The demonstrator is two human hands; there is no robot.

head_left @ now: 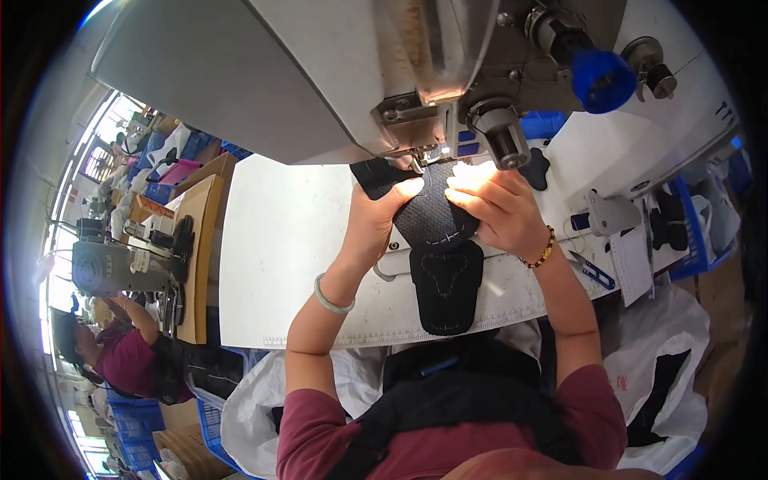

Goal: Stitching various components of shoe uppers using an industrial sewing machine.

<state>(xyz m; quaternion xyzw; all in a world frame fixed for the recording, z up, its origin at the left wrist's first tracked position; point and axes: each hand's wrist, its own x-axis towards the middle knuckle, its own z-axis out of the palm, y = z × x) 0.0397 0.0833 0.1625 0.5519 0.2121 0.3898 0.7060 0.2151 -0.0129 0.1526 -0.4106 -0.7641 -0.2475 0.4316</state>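
A black textured fabric piece (432,214) with pale stitch marks along its lower edge lies under the needle area of a sewing machine (320,88). My left hand (376,214) grips its left side, thumb on top and the other fingers mostly hidden beneath. On the right side, my right hand (502,210) presses the cloth with bent fingertips close to the lit presser foot (424,162). Bright lamp light washes out those fingertips. Just below, a second black fabric piece (446,292) with white stitched lines rests across the front of the white table (272,248), touched by neither hand.
Thread snips (594,272) lie right of my right wrist. Blue crates (694,228) and white bags (668,344) stand at the right. The machine's overhanging head covers the space above my hands. To the left, a person (128,352) sits by another machine (120,268).
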